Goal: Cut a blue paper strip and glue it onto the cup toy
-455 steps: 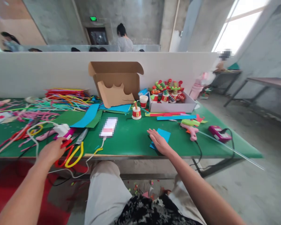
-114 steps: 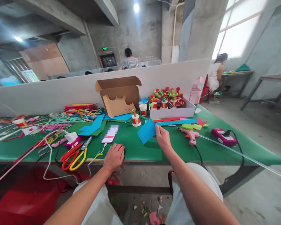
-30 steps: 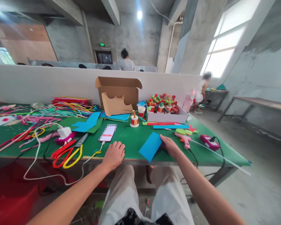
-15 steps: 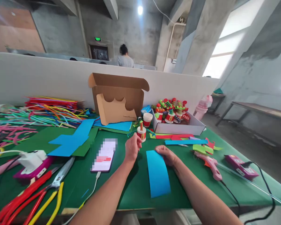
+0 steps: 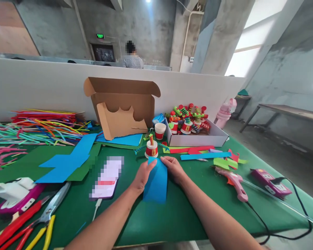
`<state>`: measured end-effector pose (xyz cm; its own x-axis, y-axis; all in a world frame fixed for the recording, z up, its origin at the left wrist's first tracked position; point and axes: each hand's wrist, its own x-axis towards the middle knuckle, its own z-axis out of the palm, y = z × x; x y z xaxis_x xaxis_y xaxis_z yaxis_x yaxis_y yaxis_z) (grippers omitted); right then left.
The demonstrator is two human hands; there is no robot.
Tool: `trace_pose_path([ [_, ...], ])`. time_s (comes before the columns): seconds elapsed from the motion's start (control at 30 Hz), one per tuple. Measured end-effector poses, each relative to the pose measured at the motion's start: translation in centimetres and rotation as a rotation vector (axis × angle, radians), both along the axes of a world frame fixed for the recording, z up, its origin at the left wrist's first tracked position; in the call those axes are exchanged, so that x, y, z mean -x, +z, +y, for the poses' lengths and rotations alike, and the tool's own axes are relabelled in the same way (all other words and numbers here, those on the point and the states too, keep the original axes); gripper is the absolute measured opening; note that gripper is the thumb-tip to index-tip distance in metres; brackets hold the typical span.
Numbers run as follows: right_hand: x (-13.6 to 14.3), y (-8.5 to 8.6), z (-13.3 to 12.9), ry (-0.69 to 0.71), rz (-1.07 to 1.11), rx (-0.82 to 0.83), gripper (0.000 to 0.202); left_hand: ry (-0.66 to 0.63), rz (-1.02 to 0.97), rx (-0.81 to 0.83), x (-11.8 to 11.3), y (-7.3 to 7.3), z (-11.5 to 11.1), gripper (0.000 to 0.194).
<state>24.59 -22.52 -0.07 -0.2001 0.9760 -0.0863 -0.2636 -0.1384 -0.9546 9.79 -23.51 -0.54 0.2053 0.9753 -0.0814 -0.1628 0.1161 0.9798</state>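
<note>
A curved strip of blue paper (image 5: 155, 185) hangs between my two hands, its lower end towards me. My left hand (image 5: 144, 175) pinches its upper left corner, and my right hand (image 5: 174, 168) pinches the upper right corner. Just beyond the paper, a small paper-cup figure (image 5: 151, 150) stands upright on the green table, with a red band, a coiled spring on top and green coiled arms. Behind it is a white and red cup (image 5: 160, 131). Similar figures (image 5: 186, 125) fill a white box (image 5: 198, 140) to the right.
Left are a phone (image 5: 106, 178), large scissors (image 5: 50, 205), red-handled pliers (image 5: 23, 215), blue sheets (image 5: 67, 161) and pipe cleaners (image 5: 41, 128). A cardboard box (image 5: 125, 100) stands behind. Right are paper strips (image 5: 206, 156), a pink glue gun (image 5: 234, 182) and a purple power strip (image 5: 270, 182).
My left hand has moved off the cup figure and taken hold of the blue paper. My right hand and the paper have shifted left and up, and the view has turned slightly.
</note>
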Motion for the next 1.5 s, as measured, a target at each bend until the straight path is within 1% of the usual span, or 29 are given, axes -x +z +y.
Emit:
trace_pose_path([
  [0.07, 0.7, -0.4, 0.0, -0.051, 0.016, -0.023, 0.055, -0.058, 0.019, 0.067, 0.5, 0.3, -0.1, 0.047],
  [0.1, 1.0, -0.5, -0.2, -0.053, 0.027, -0.031, 0.055, -0.071, 0.038, 0.084, 0.8, 0.3, -0.3, 0.044],
  [0.2, 1.5, -0.8, -0.7, -0.036, 0.002, -0.087, 0.050, -0.145, 0.105, 0.096, 1.9, 0.3, -0.5, 0.035],
  [0.33, 1.5, -1.1, -1.0, 0.013, -0.010, -0.110, 0.042, -0.208, 0.148, 0.160, 2.7, 0.3, -0.3, 0.032],
  [0.4, 1.3, -1.3, -0.9, 0.003, -0.029, -0.120, 0.037, -0.200, 0.138, 0.171, 2.6, 0.5, -0.2, 0.032],
  [0.5, 0.9, -1.6, -0.4, -0.064, -0.083, -0.172, 0.032, -0.173, 0.114, 0.152, 1.9, 0.9, 0.0, 0.034],
  [0.6, 0.7, -1.6, 0.2, -0.113, -0.126, -0.226, 0.027, -0.163, 0.109, 0.140, 1.5, 0.9, 0.2, 0.035],
  [0.67, 0.7, -1.5, 0.4, -0.098, -0.093, -0.219, 0.026, -0.148, 0.114, 0.125, 1.5, 0.7, 0.3, 0.037],
  [0.77, 0.6, -1.1, 0.3, -0.037, -0.011, -0.168, 0.034, -0.129, 0.122, 0.079, 1.6, 0.3, 0.3, 0.041],
  [0.87, 0.0, -0.8, -0.2, -0.053, -0.039, -0.155, 0.036, -0.131, 0.111, 0.038, 1.5, 0.5, 0.1, 0.046],
  [0.93, -0.7, -0.7, -0.6, -0.101, -0.065, -0.134, 0.036, -0.177, 0.085, 0.008, 1.3, 1.0, 0.0, 0.046],
  [1.0, -1.7, -0.7, -0.9, -0.163, -0.065, -0.109, 0.039, -0.276, 0.093, -0.023, 1.2, 1.3, 0.0, 0.042],
  [1.07, -2.9, -0.7, -1.0, -0.212, -0.046, -0.091, 0.042, -0.376, 0.166, -0.050, 1.2, 1.5, 0.1, 0.035],
  [1.13, -4.0, -0.7, -0.8, -0.235, -0.027, -0.083, 0.044, -0.400, 0.237, -0.072, 1.4, 1.4, 0.4, 0.031],
  [1.2, -4.9, -0.6, -0.4, -0.240, -0.036, -0.092, 0.044, -0.353, 0.252, -0.077, 1.7, 1.3, 0.7, 0.030],
  [1.27, -5.4, -0.5, 0.1, -0.249, -0.070, -0.109, 0.044, -0.271, 0.237, -0.073, 2.0, 1.3, 0.9, 0.029],
  [1.4, -5.5, -0.4, 0.7, -0.219, -0.109, -0.088, 0.048, -0.093, 0.257, -0.122, 2.4, 1.6, 1.3, 0.029],
  [1.5, -5.5, -0.4, 0.7, -0.211, -0.114, -0.083, 0.047, -0.018, 0.282, -0.170, 2.4, 1.8, 1.4, 0.028],
])
